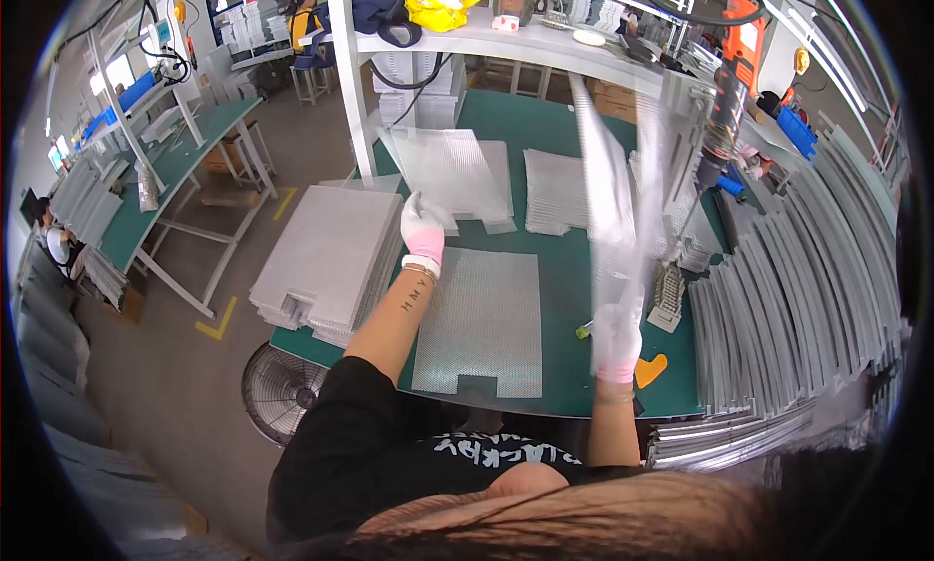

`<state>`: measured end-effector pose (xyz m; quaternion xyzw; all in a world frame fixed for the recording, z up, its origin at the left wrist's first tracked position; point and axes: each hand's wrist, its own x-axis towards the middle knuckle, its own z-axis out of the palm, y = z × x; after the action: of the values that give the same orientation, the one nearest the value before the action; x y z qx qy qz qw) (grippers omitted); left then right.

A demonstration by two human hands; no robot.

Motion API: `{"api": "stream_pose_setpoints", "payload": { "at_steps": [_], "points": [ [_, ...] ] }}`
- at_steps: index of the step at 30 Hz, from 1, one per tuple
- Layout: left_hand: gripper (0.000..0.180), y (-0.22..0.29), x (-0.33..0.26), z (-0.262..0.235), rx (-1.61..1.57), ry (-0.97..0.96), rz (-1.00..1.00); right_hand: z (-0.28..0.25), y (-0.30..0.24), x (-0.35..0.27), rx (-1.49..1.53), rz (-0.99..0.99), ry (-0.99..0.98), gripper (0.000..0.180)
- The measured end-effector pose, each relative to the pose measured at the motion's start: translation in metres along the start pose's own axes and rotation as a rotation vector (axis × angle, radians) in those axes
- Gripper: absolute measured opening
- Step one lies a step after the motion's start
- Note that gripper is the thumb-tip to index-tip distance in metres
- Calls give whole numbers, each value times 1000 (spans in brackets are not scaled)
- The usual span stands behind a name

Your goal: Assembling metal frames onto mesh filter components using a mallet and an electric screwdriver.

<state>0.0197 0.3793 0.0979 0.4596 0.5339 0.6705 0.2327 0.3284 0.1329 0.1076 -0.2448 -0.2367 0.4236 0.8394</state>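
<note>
My left hand (423, 228), in a white and pink glove, grips the lower left edge of a thin mesh sheet (443, 162), tilted over another sheet. In my right hand (616, 339), gloved alike and smeared by motion, a silvery sheet (608, 186) stands upright; whether it is one sheet or two I cannot tell. Between my arms a notched mesh sheet (479, 313) lies flat on the green table (567, 337). Farther back is a stack of mesh sheets (556, 189). Left of my left hand stands a tall stack of pale panels (331, 245).
An orange and black power screwdriver (730, 84) hangs at the right. Below it stands a block of small metal pieces (667, 296), near an orange-yellow plastic piece (652, 369). Many curved-looking frames (808, 289) line the right side. A floor fan (284, 394) stands at the table's left.
</note>
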Motion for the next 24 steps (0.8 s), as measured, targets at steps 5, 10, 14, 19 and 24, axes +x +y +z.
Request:
{"api": "stream_pose_setpoints", "payload": {
  "at_steps": [5, 10, 14, 19, 24],
  "points": [
    [43, 27, 33, -6, -40, -57, 167, 3, -11, -23, 258, 164, 40, 47],
    [46, 38, 72, -11, -264, -145, -95, -26, -5, -25, 44, 81, -76, 55],
    [52, 14, 52, -22, -180, -84, -91, -44, 2, -25, 67, 150, -84, 50],
    [56, 31, 27, -28, -295, -72, -154, -45, 5, -28, 178, 157, -160, 46],
    [50, 46, -9, -32, -318, -30, -214, -44, 9, -28, 186, 201, -100, 42]
  ]
}}
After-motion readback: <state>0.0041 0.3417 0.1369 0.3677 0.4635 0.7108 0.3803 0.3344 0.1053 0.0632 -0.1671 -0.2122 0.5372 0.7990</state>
